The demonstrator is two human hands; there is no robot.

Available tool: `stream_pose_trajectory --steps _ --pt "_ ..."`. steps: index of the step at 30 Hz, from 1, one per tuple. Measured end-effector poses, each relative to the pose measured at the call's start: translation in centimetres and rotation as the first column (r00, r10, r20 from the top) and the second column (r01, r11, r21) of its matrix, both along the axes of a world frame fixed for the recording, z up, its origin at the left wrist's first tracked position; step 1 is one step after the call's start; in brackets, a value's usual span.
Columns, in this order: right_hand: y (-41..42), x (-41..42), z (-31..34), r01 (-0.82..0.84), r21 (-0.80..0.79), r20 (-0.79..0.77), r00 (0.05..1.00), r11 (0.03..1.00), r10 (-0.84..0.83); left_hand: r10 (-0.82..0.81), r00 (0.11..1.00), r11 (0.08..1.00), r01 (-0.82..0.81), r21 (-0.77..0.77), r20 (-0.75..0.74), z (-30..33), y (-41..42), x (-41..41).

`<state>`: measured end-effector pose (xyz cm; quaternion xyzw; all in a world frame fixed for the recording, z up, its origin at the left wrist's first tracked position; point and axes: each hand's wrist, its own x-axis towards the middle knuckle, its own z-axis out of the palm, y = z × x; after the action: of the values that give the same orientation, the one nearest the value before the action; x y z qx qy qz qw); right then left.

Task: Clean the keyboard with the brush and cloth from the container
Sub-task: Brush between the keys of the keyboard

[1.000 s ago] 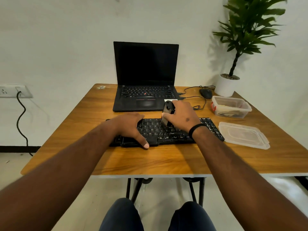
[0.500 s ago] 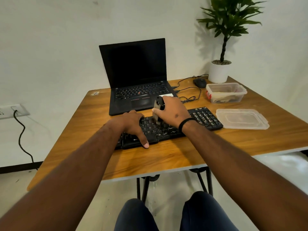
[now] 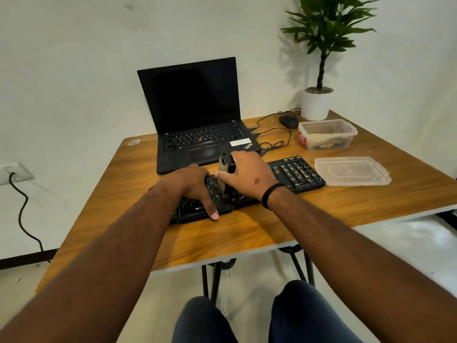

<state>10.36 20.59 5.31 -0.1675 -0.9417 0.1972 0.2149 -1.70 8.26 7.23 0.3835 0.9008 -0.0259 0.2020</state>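
- While my left hand (image 3: 195,184) lies flat, fingers spread, pinning the keyboard (image 3: 294,173) at the table's near middle, it stays light and rigid.
- Gripped by my right hand (image 3: 247,175), the brush (image 3: 224,174) stands upright on the keys, its bristles probably soft.
- Since earlier, both hands look unmoved; only my view swung left.

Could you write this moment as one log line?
right hand grips brush on keyboard | left hand holds keyboard | container open

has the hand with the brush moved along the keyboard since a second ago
Yes. The right hand with the brush has slid leftward along the keyboard, nearer the left hand.
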Motion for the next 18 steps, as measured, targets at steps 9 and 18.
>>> stream_pose_trajectory --steps 9,18 --pt "0.9 1.4 -1.2 0.082 -0.150 -0.090 0.991 0.985 -0.096 -0.009 0.999 0.999 0.007 -0.044 -0.044 0.4 0.4 0.3" --pt "1.0 1.4 -1.2 0.140 -0.157 -0.122 0.979 0.978 -0.160 0.010 0.999 1.000 -0.011 -0.023 -0.034 0.2 0.3 0.4"
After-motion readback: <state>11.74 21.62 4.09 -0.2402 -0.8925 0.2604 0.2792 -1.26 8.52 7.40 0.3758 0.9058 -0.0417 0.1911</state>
